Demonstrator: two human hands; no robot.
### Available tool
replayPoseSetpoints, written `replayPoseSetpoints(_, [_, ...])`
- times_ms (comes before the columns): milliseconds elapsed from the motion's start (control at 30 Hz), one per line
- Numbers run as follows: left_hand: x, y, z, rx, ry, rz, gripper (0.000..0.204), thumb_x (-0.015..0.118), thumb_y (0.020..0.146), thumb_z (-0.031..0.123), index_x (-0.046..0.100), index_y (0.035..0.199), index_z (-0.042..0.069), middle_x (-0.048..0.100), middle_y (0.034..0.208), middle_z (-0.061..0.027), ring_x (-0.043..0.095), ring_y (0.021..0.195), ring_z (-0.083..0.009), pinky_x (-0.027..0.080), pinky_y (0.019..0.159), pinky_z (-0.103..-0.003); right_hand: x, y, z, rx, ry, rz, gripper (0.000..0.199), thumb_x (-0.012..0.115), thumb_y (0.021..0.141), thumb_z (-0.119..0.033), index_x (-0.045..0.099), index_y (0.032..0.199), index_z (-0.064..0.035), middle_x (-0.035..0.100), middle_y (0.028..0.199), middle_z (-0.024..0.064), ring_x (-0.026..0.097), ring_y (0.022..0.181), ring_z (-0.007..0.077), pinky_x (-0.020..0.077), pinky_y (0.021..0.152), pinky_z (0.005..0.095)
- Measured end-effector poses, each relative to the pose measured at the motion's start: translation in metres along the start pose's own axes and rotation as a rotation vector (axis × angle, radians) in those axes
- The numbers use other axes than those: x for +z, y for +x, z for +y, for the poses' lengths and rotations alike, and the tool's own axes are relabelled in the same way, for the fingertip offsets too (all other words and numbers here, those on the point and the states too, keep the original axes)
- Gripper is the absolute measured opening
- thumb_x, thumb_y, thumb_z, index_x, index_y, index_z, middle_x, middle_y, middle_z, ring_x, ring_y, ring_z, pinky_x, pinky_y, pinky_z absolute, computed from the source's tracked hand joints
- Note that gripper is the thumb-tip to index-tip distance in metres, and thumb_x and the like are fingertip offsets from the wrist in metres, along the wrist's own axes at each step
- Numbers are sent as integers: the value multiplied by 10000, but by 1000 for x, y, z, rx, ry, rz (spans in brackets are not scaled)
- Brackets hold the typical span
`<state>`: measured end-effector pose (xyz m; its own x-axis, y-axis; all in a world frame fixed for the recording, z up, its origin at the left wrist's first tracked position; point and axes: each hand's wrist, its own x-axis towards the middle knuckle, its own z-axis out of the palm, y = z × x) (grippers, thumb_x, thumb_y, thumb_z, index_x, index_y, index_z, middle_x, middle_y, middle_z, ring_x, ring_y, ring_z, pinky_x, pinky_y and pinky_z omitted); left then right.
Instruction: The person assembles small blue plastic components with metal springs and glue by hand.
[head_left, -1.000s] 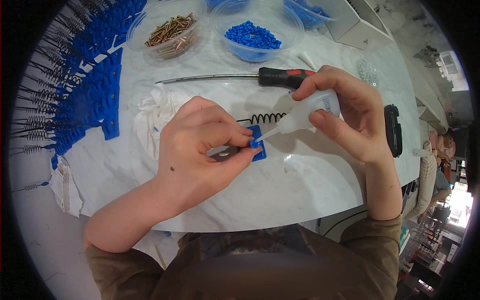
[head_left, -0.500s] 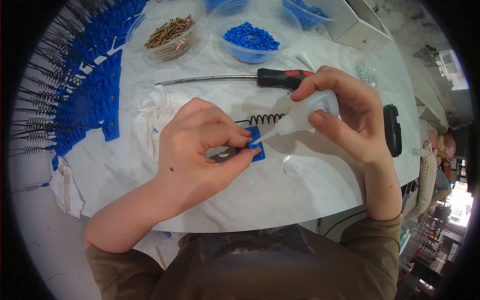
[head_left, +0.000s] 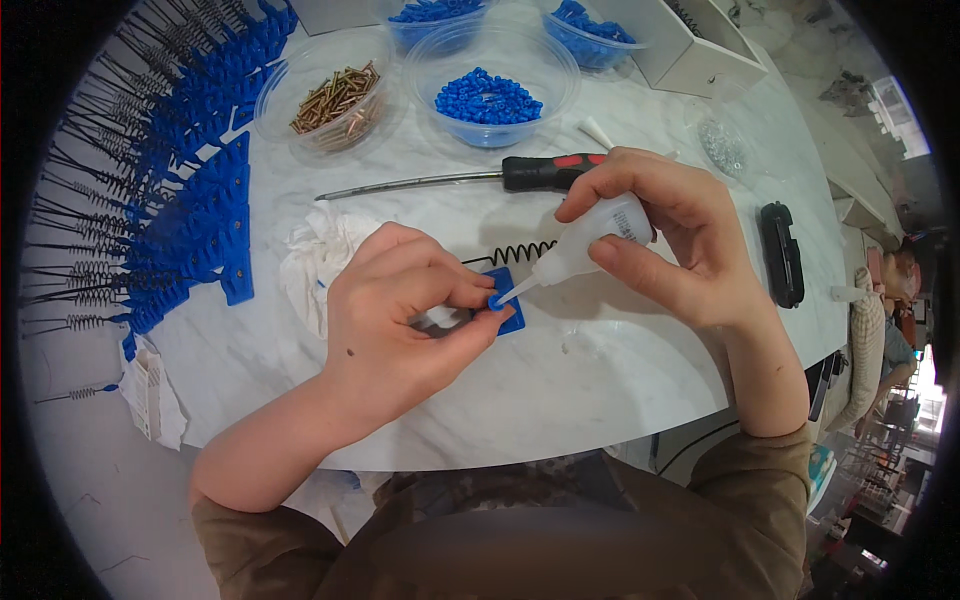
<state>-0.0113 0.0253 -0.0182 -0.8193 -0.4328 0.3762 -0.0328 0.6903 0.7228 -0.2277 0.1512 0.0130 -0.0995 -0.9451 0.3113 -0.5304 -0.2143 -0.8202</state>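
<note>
Between the thumb and fingers of my left hand [head_left: 400, 315] is pinched a small blue bead [head_left: 495, 301]. Just behind it lies a flat blue plastic piece [head_left: 512, 318], partly covered by my fingers. A black coiled spring wire [head_left: 520, 253] runs beside that piece, its right end hidden behind the bottle. My right hand [head_left: 680, 235] is closed around a white squeeze bottle [head_left: 590, 243], tilted with its thin nozzle pointing down left. The nozzle tip meets the bead, or sits right at it. Whether any liquid comes out is too small to tell.
A screwdriver [head_left: 540, 173] lies beyond my hands. Tubs of brass-coloured screws [head_left: 340, 100] and blue beads [head_left: 488, 95] stand at the back. Crumpled tissue [head_left: 305, 265] is on the left, near many blue pieces with springs [head_left: 200, 215]. A black case [head_left: 782, 255] lies right.
The whole view has shifted slightly. Both hands keep their grips, with the nozzle tip still at the bead.
</note>
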Motion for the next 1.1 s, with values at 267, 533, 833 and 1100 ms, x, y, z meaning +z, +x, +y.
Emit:
replayPoseSetpoints(267, [1, -1, 3, 9, 2, 9, 152, 817, 598, 30, 693, 682, 57, 694, 757, -29, 572, 720, -172, 425, 667, -305, -4, 1, -1, 40, 357, 0, 266, 667, 849, -138, 634, 1067, 10, 644, 999, 41, 577, 870, 74, 453, 727, 219])
replayPoseSetpoints(533, [1, 1, 0, 44, 22, 45, 126, 801, 626, 45, 698, 696, 66, 695, 761, -36, 602, 759, -204, 470, 656, -305, -21, 6, 1, 83, 647, -29, 418, 686, 870, -177, 569, 1213, 31, 635, 1058, 80, 611, 920, 134, 509, 769, 278])
replayPoseSetpoints(833, [3, -3, 2, 1, 32, 41, 158, 812, 609, -3, 691, 697, 46, 698, 782, -41, 585, 788, -178, 450, 662, -294, -60, 12, 14, -167, 12, 405, 429, 749, 815, -146, 604, 1186, 13, 664, 1067, 73, 616, 937, 131, 499, 811, 302])
replayPoseSetpoints(1100, [3, -2, 7, 32, 53, 37, 153, 813, 606, 3, 704, 705, 44, 708, 784, -48, 605, 785, -183, 464, 682, -298, -56, 8, 22, 107, -411, 468, 300, 693, 765, -94, 635, 1040, 10, 695, 876, 95, 644, 794, 188, 502, 739, 303])
